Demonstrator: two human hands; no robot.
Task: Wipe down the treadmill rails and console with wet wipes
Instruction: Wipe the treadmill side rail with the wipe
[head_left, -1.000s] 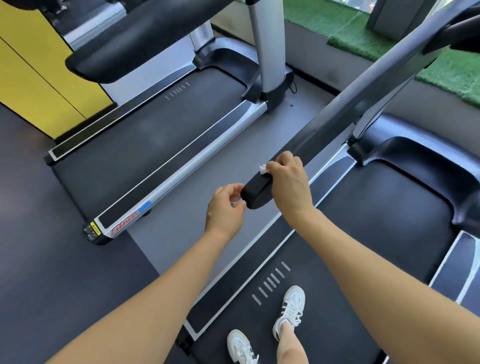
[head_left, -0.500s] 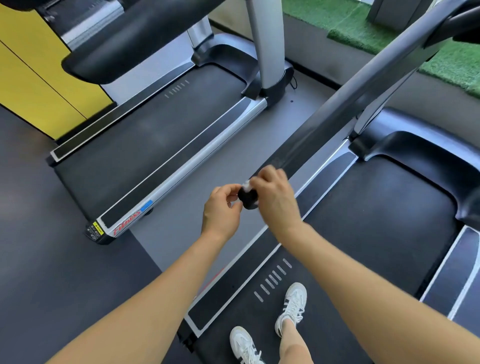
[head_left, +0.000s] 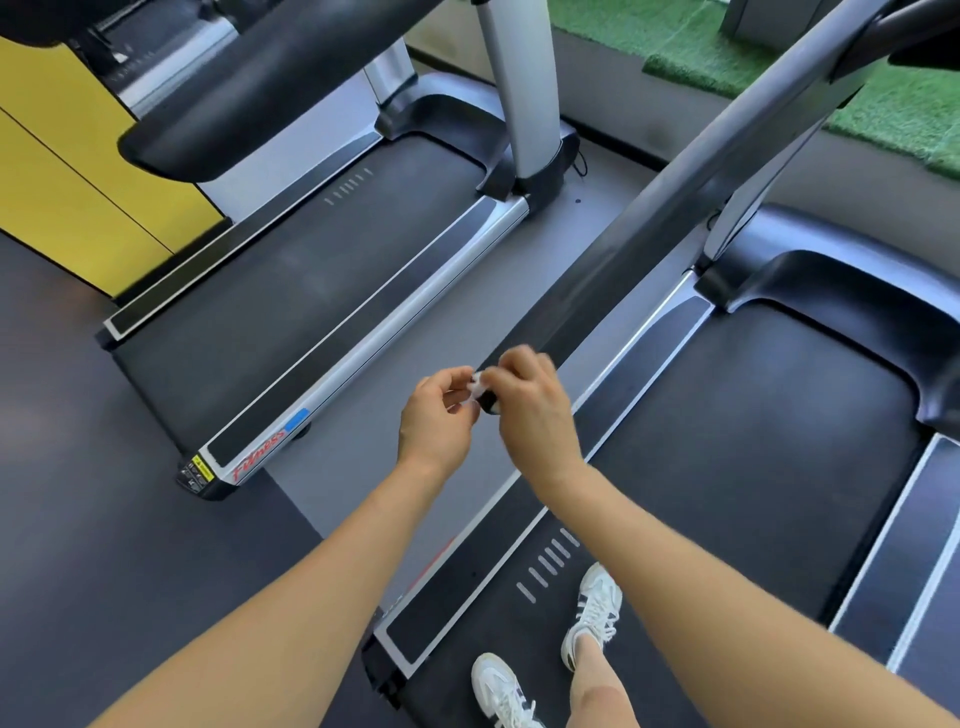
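2 hands were at the near end of the rail (head_left: 691, 182). My right hand (head_left: 530, 410) was curled over the end cap with the wipe (head_left: 477, 388) pinched against it; only a white scrap of it showed. My left hand (head_left: 436, 415) sat just beside, fingers curled toward that scrap, possibly touching it; blur made it hard to tell. The rail's long axis ran up and away to my right, toward the console, which was mostly out of view. Right hand was nearer, so I judged the next pass should go along that line. My shoes (head_left: 595, 613) were on the belt (head_left: 753, 441).
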